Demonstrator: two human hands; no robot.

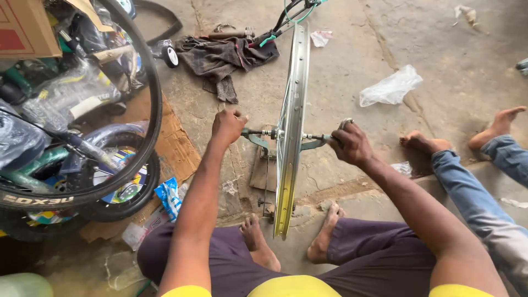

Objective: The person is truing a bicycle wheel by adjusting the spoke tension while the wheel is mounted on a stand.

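Observation:
A silver spoked bicycle wheel rim [291, 110] stands upright, edge-on to me, mounted by its axle in a green truing stand [258, 141] on the concrete floor. My left hand [228, 125] is closed on the left end of the axle and stand arm. My right hand [351, 144] grips a metal tool at the right end of the axle. My bare feet [254, 234] rest on either side of the rim's lower edge.
Black tyres and wrapped bicycle parts [82, 137] crowd the left, over flattened cardboard [176, 148]. A dark rag with tools [225, 55] lies beyond the rim. A white plastic bag [391, 88] is on the floor. Another person's legs in jeans [473, 187] sit at right.

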